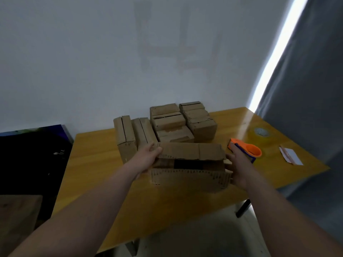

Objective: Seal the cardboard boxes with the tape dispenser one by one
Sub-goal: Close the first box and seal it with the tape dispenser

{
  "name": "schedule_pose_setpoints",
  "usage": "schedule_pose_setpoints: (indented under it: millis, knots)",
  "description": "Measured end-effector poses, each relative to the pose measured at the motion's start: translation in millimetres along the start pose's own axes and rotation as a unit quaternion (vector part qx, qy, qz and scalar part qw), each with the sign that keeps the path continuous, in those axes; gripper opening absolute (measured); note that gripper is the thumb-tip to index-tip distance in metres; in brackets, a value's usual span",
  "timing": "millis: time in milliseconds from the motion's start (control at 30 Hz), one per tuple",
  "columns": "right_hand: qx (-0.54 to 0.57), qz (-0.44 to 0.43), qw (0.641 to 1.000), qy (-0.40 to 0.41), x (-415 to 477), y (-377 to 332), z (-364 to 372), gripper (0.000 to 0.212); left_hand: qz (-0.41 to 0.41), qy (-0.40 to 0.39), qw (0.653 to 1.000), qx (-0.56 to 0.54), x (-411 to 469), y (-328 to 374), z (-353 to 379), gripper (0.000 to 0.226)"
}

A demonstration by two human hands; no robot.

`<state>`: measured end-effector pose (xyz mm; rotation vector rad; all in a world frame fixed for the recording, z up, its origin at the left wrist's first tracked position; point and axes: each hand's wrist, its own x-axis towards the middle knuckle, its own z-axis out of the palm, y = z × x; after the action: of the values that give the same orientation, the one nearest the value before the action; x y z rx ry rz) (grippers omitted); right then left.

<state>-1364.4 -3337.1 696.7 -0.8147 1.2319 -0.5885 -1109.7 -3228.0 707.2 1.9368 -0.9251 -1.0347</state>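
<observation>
left hand (146, 158): fingers hidden behind flap of open box (189, 169); box interior too dark to read. right hand (239, 167) covers part of tape dispenser (248, 150). tape roll (260, 132) blurred in glare.

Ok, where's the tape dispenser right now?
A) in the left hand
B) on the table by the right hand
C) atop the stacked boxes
B: the orange tape dispenser lies on the table just beyond the right hand, which presses the open box's end.
</observation>
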Motion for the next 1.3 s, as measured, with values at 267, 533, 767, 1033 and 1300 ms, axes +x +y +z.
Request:
schedule_pose_setpoints:
  millis: [267,533,767,1033,1300]
  knots:
    - [-0.050,-0.035,0.997,0.043,55.3,-25.2,21.0,0.041,-0.053,-0.083,0.995,-0.017,73.0,6.2,6.4,0.060]
    - [-0.228,-0.108,0.952,0.173,86.2,-37.3,28.4,0.058,0.101,-0.036,0.956,0.273,104.4,13.2,20.2,0.067]
    - [-0.386,-0.138,0.882,0.231,97.3,-52.7,21.6,0.049,0.294,-0.021,0.820,0.491,109.1,28.9,39.0,0.059]
    - [-0.516,-0.098,0.821,0.224,116.9,-60.8,-13.5,0.035,0.259,-0.172,0.756,0.576,132.3,31.7,71.6,0.121]
    - [-0.599,0.012,0.762,0.246,199.0,-63.6,-67.8,0.017,0.262,-0.195,0.746,0.581,168.5,50.9,102.8,0.118]
